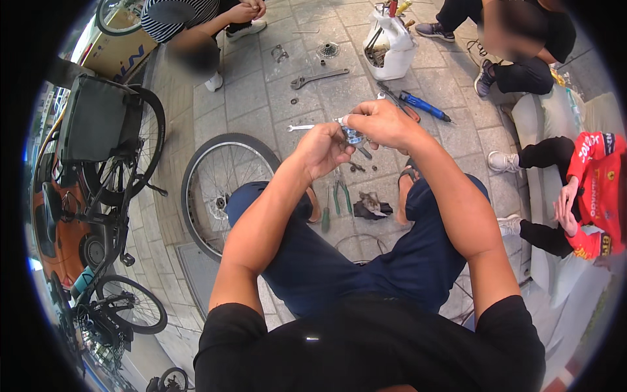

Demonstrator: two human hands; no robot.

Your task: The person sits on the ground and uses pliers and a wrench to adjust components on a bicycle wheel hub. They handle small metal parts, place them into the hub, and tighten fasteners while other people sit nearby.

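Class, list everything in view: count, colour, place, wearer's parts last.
Small part: 1, silver-blue, centre
Spanner: at least 1, silver, centre
Adjustable wrench: 1, silver, top
Pliers: 2, red and green, centre
Blue tool: 1, blue, upper right
Screwdriver: 1, green, centre
Crumpled bundle: 1, grey, centre
Cogs: 1 cluster, silver, top
Loose bits: several, dark, scattered
Jug: 1, white, top
Loose wheel: 1, black, left
Bicycles: several, black, left
Crate: 1, greenish, left
Car: 1, orange, left
Cardboard box: 1, brown, top left
Other people: 3, striped, dark, red, top and right
Paving: 1, grey, underfoot
Shirt: 1, black, bottom
Legs: 2, navy, lower centre
Left hand: 1, bare, centre
Right hand: 1, bare, centre
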